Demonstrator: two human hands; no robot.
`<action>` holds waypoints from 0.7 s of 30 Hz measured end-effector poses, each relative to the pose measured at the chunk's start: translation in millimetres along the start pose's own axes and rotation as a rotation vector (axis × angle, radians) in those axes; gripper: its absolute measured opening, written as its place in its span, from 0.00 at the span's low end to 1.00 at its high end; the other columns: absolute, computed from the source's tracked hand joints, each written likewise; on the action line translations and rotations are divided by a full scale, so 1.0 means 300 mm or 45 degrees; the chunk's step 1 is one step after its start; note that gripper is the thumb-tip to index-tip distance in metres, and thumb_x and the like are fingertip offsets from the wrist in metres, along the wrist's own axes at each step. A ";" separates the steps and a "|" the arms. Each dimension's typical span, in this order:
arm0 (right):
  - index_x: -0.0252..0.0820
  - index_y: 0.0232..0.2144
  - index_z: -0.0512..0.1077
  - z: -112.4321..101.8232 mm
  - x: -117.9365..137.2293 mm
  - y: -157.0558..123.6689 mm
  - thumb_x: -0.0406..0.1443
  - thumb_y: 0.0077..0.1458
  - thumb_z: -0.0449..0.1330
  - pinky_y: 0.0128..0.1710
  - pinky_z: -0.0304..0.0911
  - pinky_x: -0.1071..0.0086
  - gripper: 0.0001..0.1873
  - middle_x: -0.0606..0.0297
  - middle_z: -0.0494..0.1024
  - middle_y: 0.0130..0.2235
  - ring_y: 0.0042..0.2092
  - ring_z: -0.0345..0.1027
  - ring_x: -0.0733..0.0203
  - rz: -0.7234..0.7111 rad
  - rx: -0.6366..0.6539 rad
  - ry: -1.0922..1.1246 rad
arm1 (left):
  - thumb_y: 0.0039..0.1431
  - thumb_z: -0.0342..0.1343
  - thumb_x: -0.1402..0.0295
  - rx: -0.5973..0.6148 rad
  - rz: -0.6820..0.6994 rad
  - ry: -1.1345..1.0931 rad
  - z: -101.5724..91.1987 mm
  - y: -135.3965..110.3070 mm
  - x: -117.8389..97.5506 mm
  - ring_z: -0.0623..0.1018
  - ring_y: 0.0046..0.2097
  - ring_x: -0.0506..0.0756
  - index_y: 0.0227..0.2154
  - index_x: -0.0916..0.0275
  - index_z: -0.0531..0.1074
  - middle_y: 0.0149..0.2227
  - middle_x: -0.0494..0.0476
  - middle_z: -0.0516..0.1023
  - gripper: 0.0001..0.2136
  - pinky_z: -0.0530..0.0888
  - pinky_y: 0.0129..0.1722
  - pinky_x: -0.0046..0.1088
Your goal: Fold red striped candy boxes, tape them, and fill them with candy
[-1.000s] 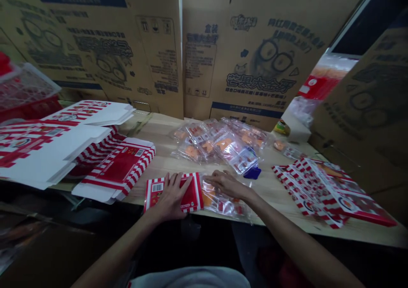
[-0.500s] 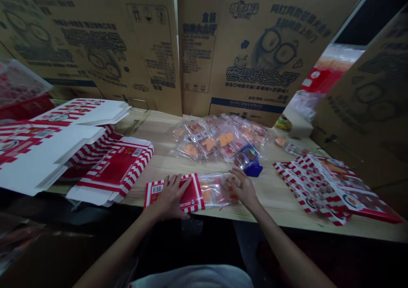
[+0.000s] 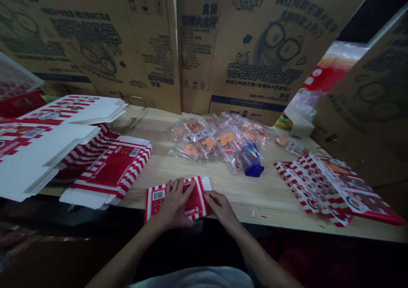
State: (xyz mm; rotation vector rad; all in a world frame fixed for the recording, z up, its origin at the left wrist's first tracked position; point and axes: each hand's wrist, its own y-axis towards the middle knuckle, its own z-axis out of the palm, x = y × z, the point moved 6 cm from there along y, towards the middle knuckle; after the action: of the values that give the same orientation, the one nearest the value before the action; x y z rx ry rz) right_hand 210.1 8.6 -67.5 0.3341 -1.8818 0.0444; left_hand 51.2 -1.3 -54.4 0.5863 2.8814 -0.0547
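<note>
A red-and-white striped cardboard box (image 3: pixel 195 203) lies flat at the table's front edge. My left hand (image 3: pixel 174 205) rests across its top, fingers over the far side and thumb toward the near side, holding it. At the box's right end, my right hand (image 3: pixel 219 207) is closed with curled fingers against the edge, just below a white end flap (image 3: pixel 207 182). The fingertips are partly hidden there. Beyond the hands is a pile of clear packets (image 3: pixel 208 141) with orange and red candies. A blue piece (image 3: pixel 254 170) lies at the pile's near side.
Flattened white and striped boxes (image 3: pixel 76 139) are stacked at left, with a striped box (image 3: pixel 111 165) in front. Striped printed packages (image 3: pixel 331 186) lie at right. Large cardboard cartons (image 3: pixel 255 46) stand along the back. Small scraps (image 3: pixel 264 216) lie near the front edge.
The clear candy packet that stuck out of the box's right end has gone inside. My right hand has moved left with it, up to the box's end; my left hand stays on the box.
</note>
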 end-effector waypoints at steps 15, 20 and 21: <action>0.47 0.42 0.62 -0.066 -0.007 -0.107 0.43 0.46 0.68 0.37 0.70 0.64 0.24 0.63 0.79 0.37 0.37 0.75 0.56 0.360 -0.345 0.766 | 0.58 0.54 0.62 -0.516 -0.440 -1.090 0.004 -0.150 -0.020 0.75 0.48 0.60 0.66 0.61 0.44 0.51 0.65 0.71 0.37 0.72 0.48 0.43; 0.46 0.51 0.67 -0.066 -0.047 -0.162 0.43 0.48 0.68 0.46 0.68 0.59 0.29 0.58 0.80 0.45 0.45 0.74 0.51 0.419 -0.229 0.766 | 0.57 0.56 0.62 -0.478 -0.397 -1.570 0.054 -0.218 -0.010 0.67 0.61 0.63 0.62 0.60 0.54 0.62 0.66 0.63 0.31 0.66 0.58 0.43; 0.46 0.53 0.67 -0.060 -0.052 -0.178 0.44 0.49 0.67 0.47 0.68 0.59 0.29 0.58 0.79 0.47 0.47 0.73 0.51 0.417 -0.217 0.742 | 0.57 0.57 0.62 -0.441 -0.412 -1.680 0.065 -0.228 -0.016 0.68 0.60 0.63 0.62 0.60 0.55 0.61 0.67 0.64 0.31 0.68 0.57 0.42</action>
State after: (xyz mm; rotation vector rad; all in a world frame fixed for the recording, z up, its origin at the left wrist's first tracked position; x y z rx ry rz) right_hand 244.8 -35.9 -83.2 -0.1047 -1.3315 0.1814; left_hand 32.6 -67.5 -72.8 -0.0461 1.5980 0.0135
